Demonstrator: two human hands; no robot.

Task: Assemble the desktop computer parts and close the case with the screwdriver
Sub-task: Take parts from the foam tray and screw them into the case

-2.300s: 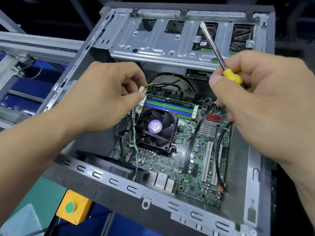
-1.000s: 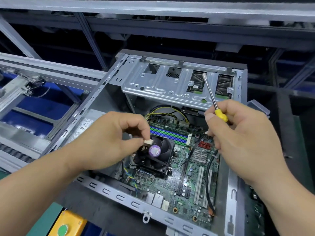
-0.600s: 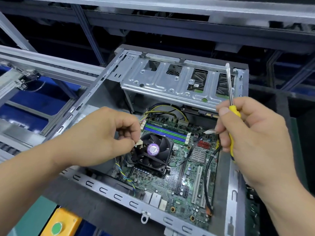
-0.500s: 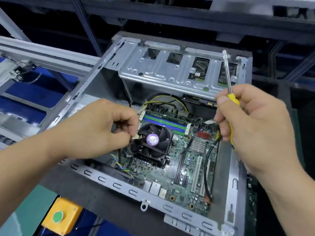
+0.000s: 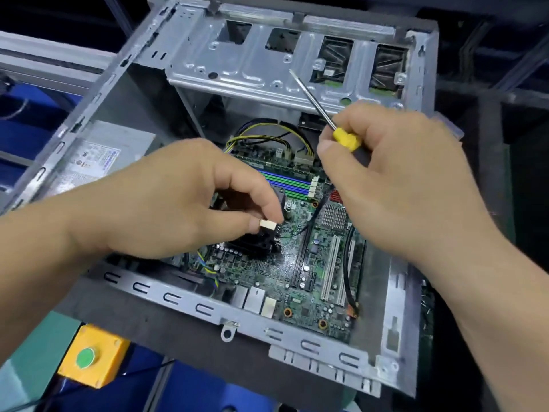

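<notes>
Here the left hand point(image 5: 178, 200) pinches a small white connector point(image 5: 266, 224) over the cooler point(image 5: 255, 242). The right hand point(image 5: 395, 179) grips the screwdriver point(image 5: 344, 136), tip pointing away above the motherboard point(image 5: 297, 263).

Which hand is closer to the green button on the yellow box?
Left. The left hand pinches a small white connector above and to the right of the green button. The right hand, gripping the screwdriver, is much farther off, over the case's far side.

head view | looks forward-down | close over open case point(image 5: 398, 328) | single view
</notes>
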